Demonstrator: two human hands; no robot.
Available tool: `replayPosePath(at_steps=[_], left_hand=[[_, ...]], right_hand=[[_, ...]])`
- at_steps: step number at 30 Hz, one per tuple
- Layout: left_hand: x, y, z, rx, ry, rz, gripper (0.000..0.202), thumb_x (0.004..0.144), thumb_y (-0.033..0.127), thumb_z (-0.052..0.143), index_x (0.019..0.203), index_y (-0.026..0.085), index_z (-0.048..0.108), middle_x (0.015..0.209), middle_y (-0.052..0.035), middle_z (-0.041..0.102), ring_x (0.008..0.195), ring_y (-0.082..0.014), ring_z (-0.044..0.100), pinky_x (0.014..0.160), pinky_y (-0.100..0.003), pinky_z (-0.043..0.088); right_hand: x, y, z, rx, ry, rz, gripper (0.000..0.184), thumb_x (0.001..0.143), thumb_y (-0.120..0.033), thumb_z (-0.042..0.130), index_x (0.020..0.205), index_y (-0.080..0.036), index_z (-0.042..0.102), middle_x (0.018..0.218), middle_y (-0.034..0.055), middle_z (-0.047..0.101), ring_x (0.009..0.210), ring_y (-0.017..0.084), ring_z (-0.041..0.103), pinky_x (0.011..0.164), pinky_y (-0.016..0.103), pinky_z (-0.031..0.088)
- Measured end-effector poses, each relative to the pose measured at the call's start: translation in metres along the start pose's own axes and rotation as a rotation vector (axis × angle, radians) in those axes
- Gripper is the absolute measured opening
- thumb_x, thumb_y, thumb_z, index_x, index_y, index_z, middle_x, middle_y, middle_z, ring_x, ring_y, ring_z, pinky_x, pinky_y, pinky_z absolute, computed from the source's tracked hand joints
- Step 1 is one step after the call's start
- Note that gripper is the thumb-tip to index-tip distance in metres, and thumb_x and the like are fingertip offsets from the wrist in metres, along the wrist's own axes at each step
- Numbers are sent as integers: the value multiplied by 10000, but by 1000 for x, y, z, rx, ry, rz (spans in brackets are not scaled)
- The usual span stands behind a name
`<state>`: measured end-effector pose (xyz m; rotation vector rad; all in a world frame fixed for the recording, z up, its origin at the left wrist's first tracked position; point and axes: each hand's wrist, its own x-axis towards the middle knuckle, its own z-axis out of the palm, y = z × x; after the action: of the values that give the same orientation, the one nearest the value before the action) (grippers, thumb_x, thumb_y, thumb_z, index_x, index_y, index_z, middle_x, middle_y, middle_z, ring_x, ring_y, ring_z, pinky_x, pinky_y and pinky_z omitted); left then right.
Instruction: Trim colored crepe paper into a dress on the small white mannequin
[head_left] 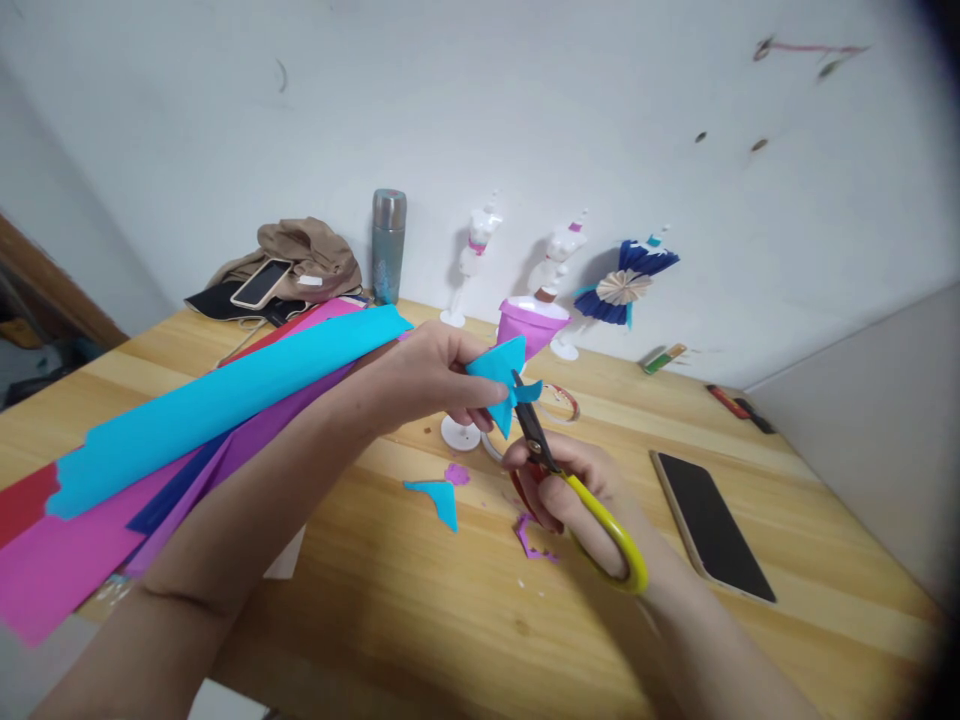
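Note:
My left hand [442,375] pinches a small piece of blue crepe paper [495,372] between thumb and fingers, above the table. Yellow-handled scissors [541,445] are in my right hand [581,495], its fingers through the handle loops. The dark blades meet the right side of the paper, where a narrow strip curls away. Below lie a blue paper offcut [439,498], a purple scrap [457,474] and a jagged purple trimming [531,540]. Behind my hands a small dress-form stand wears a purple paper skirt [529,325]; my left hand partly hides it.
Crepe paper sheets [225,390] in several colours lie at left. Along the wall stand a thermos [388,245], a white mannequin [480,240] and one in a dark blue paper dress [626,280]. A phone [712,525] lies at right; a brown cloth [315,255] sits at back left.

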<state>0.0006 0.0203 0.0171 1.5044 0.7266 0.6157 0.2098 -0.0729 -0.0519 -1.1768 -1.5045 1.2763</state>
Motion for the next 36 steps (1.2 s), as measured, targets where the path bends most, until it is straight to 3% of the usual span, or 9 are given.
replayPosePath(at_steps=[10,17,27,36], left_hand=[[5,-4,8,-61,-11,-24,143,786,137,744,645,124,765,634,-61,760,584,-114,708,537,-162,505],[1,2,14,-29,23,-56,181,808,102,700,640,125,762,632,-47,758,594,-107,707,560,-157,529],[5,4,23,19,70,-77,249,817,28,651,614,135,745,588,-23,740,581,-99,702,552,-147,538],[3,5,27,5,85,-99,314,823,-6,626,563,142,720,555,-9,721,546,-89,686,543,-145,542]], right_hand=[[0,3,0,17,13,-41,520,865,-740,732,953,-231,671,589,-72,474,367,113,441,353,276,441],[2,6,-1,6,1,-61,546,891,-777,678,974,-237,670,555,-78,478,378,131,465,356,279,457],[2,10,-2,-52,-5,-45,553,899,-746,637,1025,-210,688,544,-79,483,373,145,486,342,282,439],[4,7,3,-53,13,-156,563,954,-746,619,1020,-196,716,579,-71,473,380,117,461,355,264,414]])
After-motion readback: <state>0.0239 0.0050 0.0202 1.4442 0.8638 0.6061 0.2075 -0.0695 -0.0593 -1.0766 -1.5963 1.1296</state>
